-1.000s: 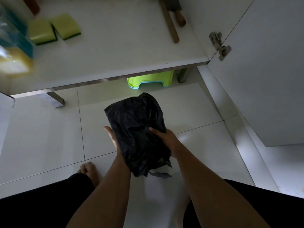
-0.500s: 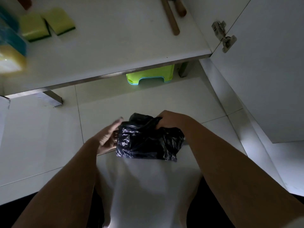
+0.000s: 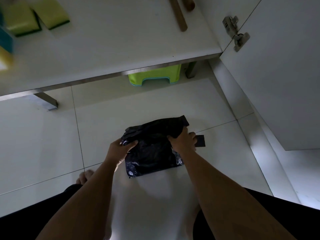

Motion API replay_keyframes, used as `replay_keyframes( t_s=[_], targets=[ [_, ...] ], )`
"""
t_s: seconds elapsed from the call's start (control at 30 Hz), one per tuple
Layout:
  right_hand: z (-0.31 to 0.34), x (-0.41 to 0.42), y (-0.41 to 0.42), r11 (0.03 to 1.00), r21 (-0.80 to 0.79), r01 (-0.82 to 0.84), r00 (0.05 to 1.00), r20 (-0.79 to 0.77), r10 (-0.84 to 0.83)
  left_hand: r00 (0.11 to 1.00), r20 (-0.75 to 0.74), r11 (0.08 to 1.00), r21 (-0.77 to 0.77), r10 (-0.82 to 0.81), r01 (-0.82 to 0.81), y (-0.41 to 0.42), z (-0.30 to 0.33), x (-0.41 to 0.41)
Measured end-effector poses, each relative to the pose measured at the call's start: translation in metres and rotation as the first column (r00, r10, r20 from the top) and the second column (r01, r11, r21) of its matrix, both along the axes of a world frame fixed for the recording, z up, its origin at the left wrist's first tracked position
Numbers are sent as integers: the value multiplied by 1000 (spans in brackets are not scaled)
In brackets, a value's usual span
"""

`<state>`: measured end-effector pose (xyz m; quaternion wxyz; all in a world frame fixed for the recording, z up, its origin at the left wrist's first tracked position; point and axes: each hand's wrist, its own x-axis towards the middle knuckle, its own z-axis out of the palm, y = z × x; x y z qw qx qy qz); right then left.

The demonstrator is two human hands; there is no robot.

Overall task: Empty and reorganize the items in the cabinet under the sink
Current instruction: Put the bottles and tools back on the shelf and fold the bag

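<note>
- We see a black bag [image 3: 152, 146] low over the white floor [image 3: 43, 135], in front of the open cabinet; whether it touches the tiles we cannot tell.
- Our left hand [image 3: 119, 149] grips the bag's left edge, thumb on top, fingers curled under.
- Our right hand [image 3: 183, 141] grips its right upper corner, fingers closed on the plastic.
- A small dark flap [image 3: 200, 141] shows just beside the right hand.
- On the cabinet shelf [image 3: 112, 40] lie two green sponges [image 3: 36, 16] at left and wooden handles [image 3: 178, 14] at right.
- A green stool [image 3: 154, 76] stands under the shelf.
- The door [image 3: 285, 75] hangs open at right on its hinge [image 3: 235, 34].
</note>
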<state>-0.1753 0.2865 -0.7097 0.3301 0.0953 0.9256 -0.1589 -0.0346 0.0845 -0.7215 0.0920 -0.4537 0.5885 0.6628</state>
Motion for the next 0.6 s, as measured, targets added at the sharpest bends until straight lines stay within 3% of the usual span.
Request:
replay_keyframes(
  t_s=[0.17,0.27,0.37,0.47,0.53,0.6],
  targets=[
    [-8,16,-3,994,-110,-26,999,-42,22,996,80,998,-68,25,-19,5,-5,-2],
    [-7,19,-2,960,-272,59,998,8,-58,984,102,988,33,144,-148,6,-2,-2],
    [6,16,0,869,-408,282,955,208,-212,965,87,953,156,247,-258,1,8,1],
    [21,16,4,687,-465,559,814,467,-346,950,98,925,217,297,-311,-9,24,0],
    [35,16,4,656,-507,558,816,478,-324,947,70,915,244,315,-322,-14,42,-2],
    [57,18,1,660,-575,484,872,384,-304,947,9,913,264,320,-311,-16,63,-5]
  ],
)
